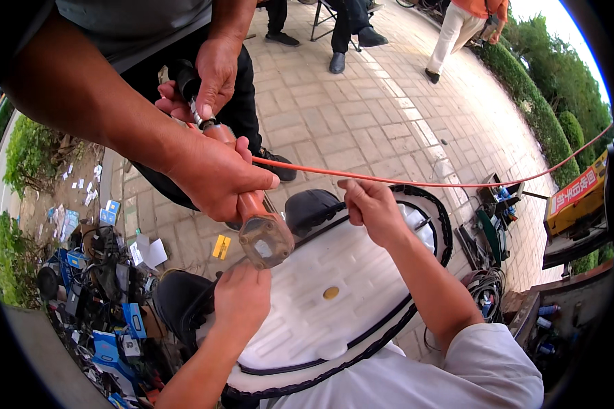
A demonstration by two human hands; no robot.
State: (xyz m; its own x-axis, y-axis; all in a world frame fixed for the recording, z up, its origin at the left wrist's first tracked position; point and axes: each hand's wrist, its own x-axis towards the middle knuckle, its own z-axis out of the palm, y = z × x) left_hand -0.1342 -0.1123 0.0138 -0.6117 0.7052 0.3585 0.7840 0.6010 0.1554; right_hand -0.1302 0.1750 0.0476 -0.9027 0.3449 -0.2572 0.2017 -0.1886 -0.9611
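A large white moulded panel (300, 320) with a black ribbed edge and a round brass-coloured spot lies across my lap. My left hand (242, 303) is closed over its left side, just below the round end of an orange power tool (266, 242); what its fingers hold is hidden. My right hand (374, 208), thumb and fingers pinched, is at the panel's far edge, right by an orange hose (430, 184); I cannot make out what is in it. Another person's hand (218, 167) grips the orange tool, and that person's other hand (215, 75) holds a black-and-silver fitting at its far end.
Boxes, cables and dark parts (109, 307) are heaped on the left. A yellow card (221, 247) lies on the paving. At right stand a tool pile (494, 225), a cable coil (484, 290) and a yellow-and-red sign (580, 187). Several people are beyond.
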